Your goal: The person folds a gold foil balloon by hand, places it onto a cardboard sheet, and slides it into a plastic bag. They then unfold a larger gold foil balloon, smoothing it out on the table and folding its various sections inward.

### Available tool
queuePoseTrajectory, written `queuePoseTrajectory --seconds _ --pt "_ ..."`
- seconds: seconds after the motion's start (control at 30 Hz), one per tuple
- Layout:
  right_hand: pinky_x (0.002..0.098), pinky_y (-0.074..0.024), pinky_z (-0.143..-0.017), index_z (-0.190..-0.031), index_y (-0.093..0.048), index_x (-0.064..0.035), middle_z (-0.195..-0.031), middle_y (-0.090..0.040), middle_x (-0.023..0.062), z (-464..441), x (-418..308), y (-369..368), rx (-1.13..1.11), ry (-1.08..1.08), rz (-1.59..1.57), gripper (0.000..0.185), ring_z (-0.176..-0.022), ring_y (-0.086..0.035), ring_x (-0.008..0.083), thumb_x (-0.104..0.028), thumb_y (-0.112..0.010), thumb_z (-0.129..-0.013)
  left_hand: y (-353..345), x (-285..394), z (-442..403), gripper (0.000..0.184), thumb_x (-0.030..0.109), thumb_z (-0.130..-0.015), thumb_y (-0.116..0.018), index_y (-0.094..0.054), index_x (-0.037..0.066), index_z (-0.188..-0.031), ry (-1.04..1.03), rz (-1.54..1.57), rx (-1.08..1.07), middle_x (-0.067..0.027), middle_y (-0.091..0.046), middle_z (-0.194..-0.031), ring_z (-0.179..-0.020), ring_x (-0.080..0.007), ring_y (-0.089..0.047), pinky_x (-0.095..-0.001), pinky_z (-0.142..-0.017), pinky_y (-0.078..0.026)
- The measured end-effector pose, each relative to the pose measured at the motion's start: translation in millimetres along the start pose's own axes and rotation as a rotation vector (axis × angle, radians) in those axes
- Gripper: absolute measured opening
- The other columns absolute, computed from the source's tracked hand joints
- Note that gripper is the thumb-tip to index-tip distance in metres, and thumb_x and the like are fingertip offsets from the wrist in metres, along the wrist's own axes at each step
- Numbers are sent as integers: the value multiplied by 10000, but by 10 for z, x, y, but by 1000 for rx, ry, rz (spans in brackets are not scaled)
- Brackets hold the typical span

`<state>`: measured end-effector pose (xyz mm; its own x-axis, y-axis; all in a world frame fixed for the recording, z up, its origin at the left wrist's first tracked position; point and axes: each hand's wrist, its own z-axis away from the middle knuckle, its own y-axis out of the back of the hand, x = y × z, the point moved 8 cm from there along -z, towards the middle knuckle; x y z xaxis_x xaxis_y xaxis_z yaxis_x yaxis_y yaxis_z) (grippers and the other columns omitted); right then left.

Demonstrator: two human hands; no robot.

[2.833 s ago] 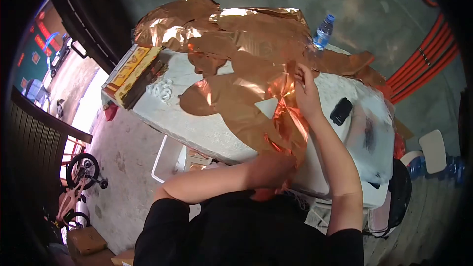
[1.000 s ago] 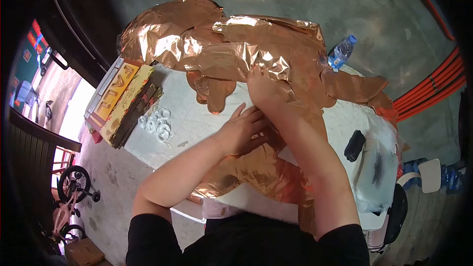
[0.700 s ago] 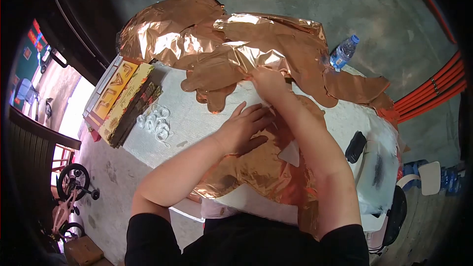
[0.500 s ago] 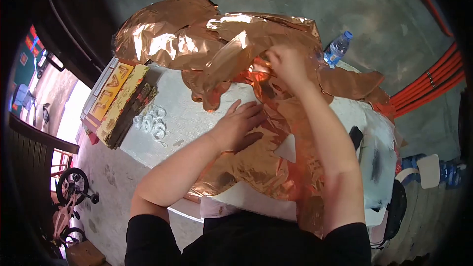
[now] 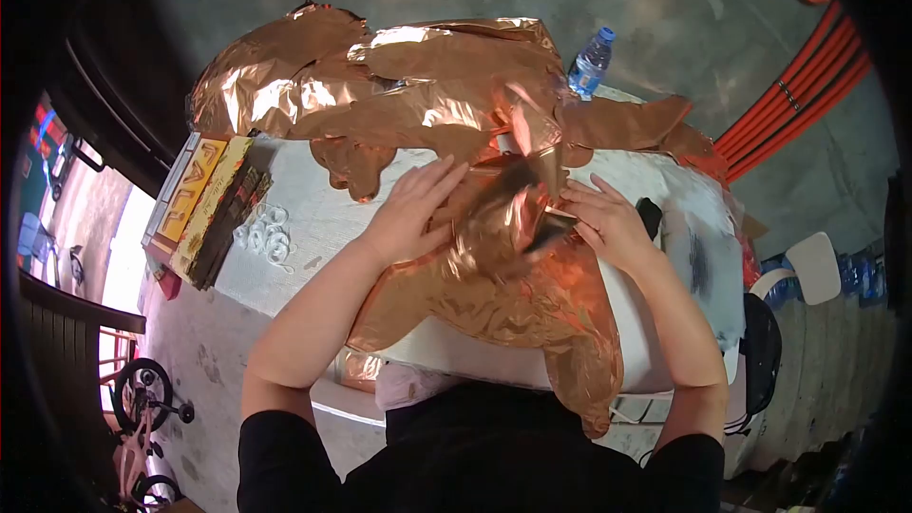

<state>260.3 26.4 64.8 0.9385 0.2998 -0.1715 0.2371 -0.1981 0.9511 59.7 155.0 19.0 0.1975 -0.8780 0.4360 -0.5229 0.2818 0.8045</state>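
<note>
Foil balloon (image 5: 475, 299), copper-coloured and uninflated, lying across the near half of a white-covered worktop (image 5: 328, 233). State of the work, as judged from the lie of the foil: partway, with the near portion spread fairly flat and its lower lobe hanging past the near edge, while the middle is bunched, creased and partly lifted, hence not smoothed out; blur there hides the exact folds. Position relative to the grip: the bunched middle lies between the two hands. The left grip (image 5: 410, 209) rests on the foil's left side, palm down, fingers extended and unclenched. The right grip (image 5: 613, 228) is beside the foil's right side, fingers loosely bent, tips at its raised edge; whether they pinch it cannot be told.

Surroundings: more copper foil (image 5: 275, 85) is heaped along the far side, and whether it is joined to the near portion cannot be determined. Boxes (image 5: 193, 192), one lettered FALL, stand at the left end, with coils of white ribbon (image 5: 266, 234) just beside them. A blue-capped bottle (image 5: 590, 65) is at the far edge. A dark object (image 5: 650, 215) and transparent plastic packaging (image 5: 705, 252) lie to the right.
</note>
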Motion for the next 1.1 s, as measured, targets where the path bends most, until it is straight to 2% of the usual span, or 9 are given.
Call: queuePoseTrajectory --seconds 0.1,0.3,0.5,0.63,0.73,0.83,0.9,1.0,1.1 --pt "471 -330 -1105 -1099 -645 -45 -1259 -598 117 181 159 -95 34 -80 -70 353 -1223 -519 295 10 -598 -753 158 186 -31 729 215 -795 -696 -371 120 -1440 -89 -23 78 -131 -423 -1433 -1326 -346 -370 -452 -1090 -309" --pt "404 -404 -1019 -1068 -661 -81 -1210 -610 97 314 -196 -139 -6 66 1 292 -1143 -548 305 -66 -596 -784 -121 21 62 548 243 -841 -647 -494 81 -1343 -141 -233 -101 -134 -464 -1399 -1296 -352 -414 -456 -1060 -352" --pt "392 -492 -844 -1093 -640 -96 -1143 -619 107 480 -551 -271 -420 21 -44 320 -1034 -591 300 -165 -617 -782 -166 14 69 448 296 -912 -547 -532 60 -1293 -56 -268 -191 -138 -470 -1395 -1303 -351 -408 -448 -1060 -345" --pt "404 -490 -820 -1083 -624 -83 -1040 -626 125 606 -774 -112 -351 129 -157 321 -987 -601 308 -244 -640 -807 -169 67 103 410 301 -924 -520 -558 66 -1258 -52 -312 -154 -131 -483 -1376 -1297 -337 -413 -439 -1059 -339" --pt "404 -487 -821 -1150 -598 -91 -1060 -621 116 575 -767 -96 -411 -40 -382 416 -975 -606 315 -356 -648 -834 -118 115 28 367 298 -917 -522 -593 62 -1189 -68 -281 -134 -130 -530 -1297 -1246 -324 -450 -430 -1025 -364" --pt "411 -453 -916 -1248 -549 -73 -1245 -560 147 345 -692 -244 -305 -127 -256 537 -1108 -560 341 -430 -629 -855 -89 -77 -193 320 259 -881 -568 -609 45 -1115 2 -190 -121 -139 -566 -1201 -1163 -330 -494 -437 -966 -401" --pt "422 -366 -1030 -1351 -456 -52 -1416 -410 193 318 -666 -342 170 -12 -166 659 -1265 -440 352 -360 -682 -813 -59 -290 -378 299 242 -858 -597 -614 38 -1076 78 -155 -93 -142 -577 -1155 -1117 -335 -513 -443 -934 -417" --pt "521 -271 -1079 -1352 -423 -20 -1439 -361 214 301 -723 -686 50 4 -155 678 -1367 -295 362 -442 -606 -853 150 -556 -556 261 235 -819 -629 -625 78 -1027 275 -389 147 -128 -592 -1092 -1067 -335 -530 -465 -903 -438" --pt "535 -241 -1090 -1376 -397 -39 -1443 -356 201 322 -694 -784 64 -16 -110 682 -1379 -275 344 -437 -590 -856 240 -910 -716 237 241 -827 -609 -629 116 -1028 445 -392 91 -123 -596 -1091 -1093 -331 -529 -467 -910 -439"
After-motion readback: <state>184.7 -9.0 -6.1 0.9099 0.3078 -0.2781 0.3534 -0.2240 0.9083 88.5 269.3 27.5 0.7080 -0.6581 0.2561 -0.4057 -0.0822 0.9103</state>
